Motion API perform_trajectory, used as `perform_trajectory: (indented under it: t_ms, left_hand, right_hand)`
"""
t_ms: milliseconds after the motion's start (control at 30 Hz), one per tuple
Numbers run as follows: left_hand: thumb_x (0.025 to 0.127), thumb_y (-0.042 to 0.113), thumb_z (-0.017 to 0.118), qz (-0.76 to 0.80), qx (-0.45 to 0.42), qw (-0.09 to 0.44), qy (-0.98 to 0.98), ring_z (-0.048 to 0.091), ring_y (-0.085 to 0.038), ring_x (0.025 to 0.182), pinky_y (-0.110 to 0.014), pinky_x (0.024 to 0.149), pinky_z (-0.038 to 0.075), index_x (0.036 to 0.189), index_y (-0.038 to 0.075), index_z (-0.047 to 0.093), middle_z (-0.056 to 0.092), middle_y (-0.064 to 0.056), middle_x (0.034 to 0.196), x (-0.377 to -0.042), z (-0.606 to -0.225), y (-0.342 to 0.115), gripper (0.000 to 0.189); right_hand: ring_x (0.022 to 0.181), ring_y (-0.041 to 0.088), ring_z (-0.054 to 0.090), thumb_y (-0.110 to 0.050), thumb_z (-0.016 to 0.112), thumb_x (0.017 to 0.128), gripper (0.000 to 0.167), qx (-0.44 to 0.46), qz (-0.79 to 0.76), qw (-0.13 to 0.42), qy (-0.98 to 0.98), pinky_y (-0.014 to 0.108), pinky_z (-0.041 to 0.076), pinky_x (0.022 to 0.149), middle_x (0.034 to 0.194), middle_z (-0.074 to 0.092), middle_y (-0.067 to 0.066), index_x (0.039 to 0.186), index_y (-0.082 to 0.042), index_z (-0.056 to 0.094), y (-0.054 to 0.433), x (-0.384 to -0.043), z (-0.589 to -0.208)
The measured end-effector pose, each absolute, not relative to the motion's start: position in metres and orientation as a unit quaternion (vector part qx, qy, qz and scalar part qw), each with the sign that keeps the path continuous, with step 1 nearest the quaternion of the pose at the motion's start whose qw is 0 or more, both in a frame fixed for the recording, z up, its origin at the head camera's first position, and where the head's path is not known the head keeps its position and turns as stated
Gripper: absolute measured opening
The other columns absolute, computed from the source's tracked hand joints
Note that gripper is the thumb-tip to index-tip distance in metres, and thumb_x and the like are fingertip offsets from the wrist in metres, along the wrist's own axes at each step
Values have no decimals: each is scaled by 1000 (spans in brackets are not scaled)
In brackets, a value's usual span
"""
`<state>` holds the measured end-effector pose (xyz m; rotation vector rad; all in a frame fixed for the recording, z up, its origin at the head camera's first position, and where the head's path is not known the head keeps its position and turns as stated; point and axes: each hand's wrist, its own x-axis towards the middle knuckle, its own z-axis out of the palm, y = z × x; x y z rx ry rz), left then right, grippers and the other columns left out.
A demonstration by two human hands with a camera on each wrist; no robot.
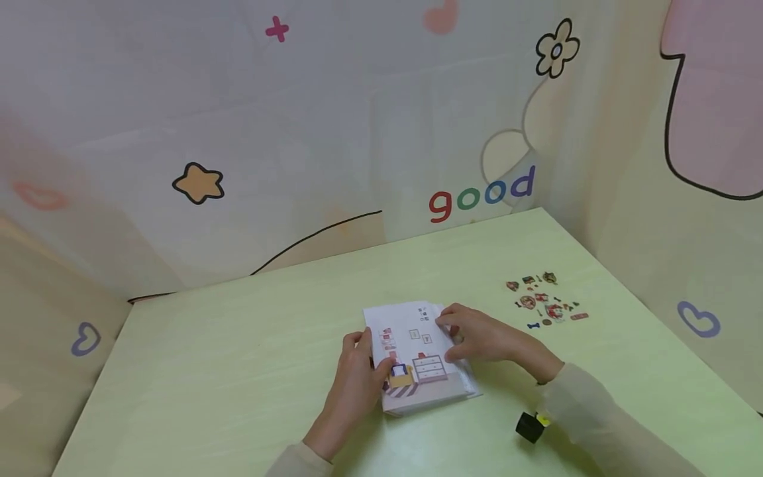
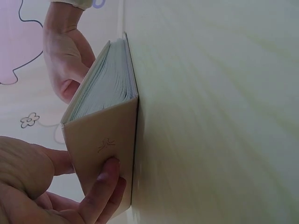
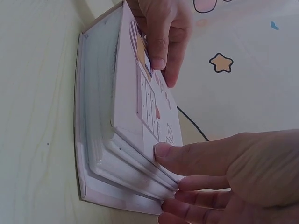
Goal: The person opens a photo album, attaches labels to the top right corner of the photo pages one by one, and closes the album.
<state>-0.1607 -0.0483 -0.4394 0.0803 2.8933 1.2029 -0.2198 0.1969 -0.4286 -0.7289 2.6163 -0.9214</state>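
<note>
Book (image 1: 420,348) first: I have it lying on the tabletop (image 1: 226,371), low in my head feed, between 5 and 6 o'clock from centre. Pale front cover up, printed with a dresser, 2 small frames and a striped patch.

Left grip (image 1: 354,371), bare hand, at the book's 9 o'clock edge: fingers curled round it, thumb over the cover, other fingertips on the spine (image 2: 103,149). I see a small line drawing on that spine. Right grip (image 1: 483,334) at the 3 o'clock edge: pinching the book, thumb on the cover's edge, other fingers by the page edges; can't tell how many sheets they catch. Right wrist view gives me the pages (image 3: 100,93) side-on, uneven steps between 2 covers, bottom cover against the tabletop.

Loose cutouts (image 1: 554,311) scattered at 2 o'clock from the book, well apart from it, several red, 1 a blue bone shape. Black object (image 1: 529,428) at 4 o'clock, near the right sleeve (image 1: 596,417); yellow bit (image 1: 543,420) right by it, can't tell if joined. Backdrop (image 1: 298,132) behind: "good" lettering (image 1: 468,199) at 1 o'clock from the book, orange star (image 1: 199,183) at 10 o'clock.
</note>
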Motion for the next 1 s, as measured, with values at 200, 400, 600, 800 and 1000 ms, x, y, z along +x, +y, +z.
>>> perform_trajectory:
  t_ms: [200,400,600,800,1000]
  left_hand:
    - [95,20,77,327,64,-37,942,62,-29,100,-41,86,58,150,-10,45,44,-24,147,-159,-441,-48,69]
    - [93,19,78,237,145,-84,957,49,-44,135,-52,99,53,137,-9,60,47,-28,148,-157,-441,-45,55]
    - [91,19,78,184,196,-80,960,37,-57,141,-58,108,45,126,-5,69,51,-33,145,-152,-437,-34,43]
    - [89,43,80,137,215,-9,967,32,-55,145,-64,113,35,134,3,66,44,-32,152,-147,-431,-24,62]
    - [77,61,84,105,220,18,970,24,-55,148,-71,114,27,144,9,60,38,-32,157,-144,-429,-17,89]
  right_hand:
    - [102,24,58,-13,80,92,51,-266,-318,123,902,32,53,86,127,59,15,134,9,63,199,-223,-429]
    - [102,25,59,-9,76,93,47,-259,-310,106,908,34,54,87,127,59,18,134,9,62,198,-231,-430]
    - [107,30,61,-4,73,93,48,-273,-310,84,907,38,56,88,137,55,24,136,12,58,196,-240,-433]
    - [112,32,60,-6,71,95,52,-256,-306,87,913,41,56,93,142,53,24,141,11,54,194,-249,-435]
    - [115,34,60,-6,70,95,55,-259,-306,94,911,46,54,97,142,53,25,144,11,51,188,-255,-434]
